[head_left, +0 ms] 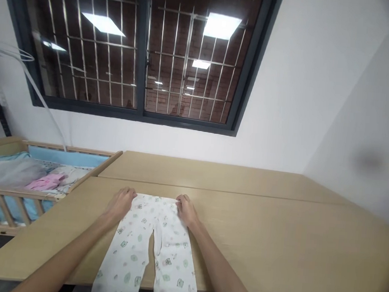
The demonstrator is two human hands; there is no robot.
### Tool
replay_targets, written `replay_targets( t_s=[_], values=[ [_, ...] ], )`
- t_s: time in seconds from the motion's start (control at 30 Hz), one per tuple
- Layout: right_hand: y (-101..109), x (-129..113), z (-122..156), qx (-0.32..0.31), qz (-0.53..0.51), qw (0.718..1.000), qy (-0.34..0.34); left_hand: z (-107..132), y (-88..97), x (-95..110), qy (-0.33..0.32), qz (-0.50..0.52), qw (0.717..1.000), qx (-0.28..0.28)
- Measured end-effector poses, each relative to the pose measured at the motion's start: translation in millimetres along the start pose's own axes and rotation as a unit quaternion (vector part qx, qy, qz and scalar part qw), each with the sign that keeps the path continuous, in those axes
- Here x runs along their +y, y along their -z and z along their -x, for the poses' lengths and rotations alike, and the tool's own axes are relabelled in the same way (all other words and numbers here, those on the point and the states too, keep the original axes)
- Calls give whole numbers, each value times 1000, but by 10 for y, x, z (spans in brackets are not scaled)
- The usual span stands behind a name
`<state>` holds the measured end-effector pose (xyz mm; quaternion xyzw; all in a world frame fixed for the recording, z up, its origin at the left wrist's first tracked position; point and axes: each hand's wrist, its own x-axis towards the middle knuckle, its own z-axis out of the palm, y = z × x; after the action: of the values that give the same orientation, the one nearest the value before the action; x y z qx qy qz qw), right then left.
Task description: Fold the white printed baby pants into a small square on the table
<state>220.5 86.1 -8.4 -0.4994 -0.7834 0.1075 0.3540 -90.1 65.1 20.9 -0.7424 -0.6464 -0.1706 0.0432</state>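
Pinching the top corners with their fingers (131, 192), the left hand (121, 203) and right hand (187, 211) hold white pants (154, 215) (with green leaf shapes) spread on the bench (261, 242). Both pant legs reach past the near edge.

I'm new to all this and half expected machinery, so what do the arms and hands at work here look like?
They are a person's: the left hand and right hand wear no gloves. The left forearm and right forearm are slim, with no sleeve, watch, cable or marking visible. Rings would be too small to tell.
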Motion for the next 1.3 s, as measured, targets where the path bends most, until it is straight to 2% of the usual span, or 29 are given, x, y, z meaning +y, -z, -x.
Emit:
replay_targets(
  t_s=[0.13, 0.27, 0.47, 0.73, 0.83, 0.93, 1.0, 1.07, 1.2, 1.3],
  values=[
    [-204, 230, -176, -6, 25, 999, -20, -297, -289, -36, 35, -16, 999, -4],
    [-287, 380, -324, -3, 36, 999, -31, -491, -509, -74, 62, -23, 998, -20],
    [-296, 560, -543, -4, 40, 998, -47, -719, -682, -110, 89, -15, 994, -58],
    [-334, 731, -753, -9, 28, 997, -66, -848, -665, -3, 97, 3, 993, -68],
    [-348, 747, -748, -11, 25, 997, -73, -850, -532, 83, 88, 6, 994, -70],
    [-348, 741, -732, -10, 20, 996, -82, -818, -307, 284, 67, 7, 996, -58],
    [-343, 735, -725, -5, 15, 996, -93, -697, -140, 522, 35, 10, 998, -46],
    [-338, 732, -725, 3, 9, 994, -106, -433, 13, 837, -16, 21, 999, -46],
    [-322, 723, -733, 18, -9, 992, -122, 437, 252, 1528, -131, 76, 983, -99],
    [-292, 697, -740, 18, -26, 991, -128, 1008, 363, 1883, -149, 178, 957, -175]
  ],
)
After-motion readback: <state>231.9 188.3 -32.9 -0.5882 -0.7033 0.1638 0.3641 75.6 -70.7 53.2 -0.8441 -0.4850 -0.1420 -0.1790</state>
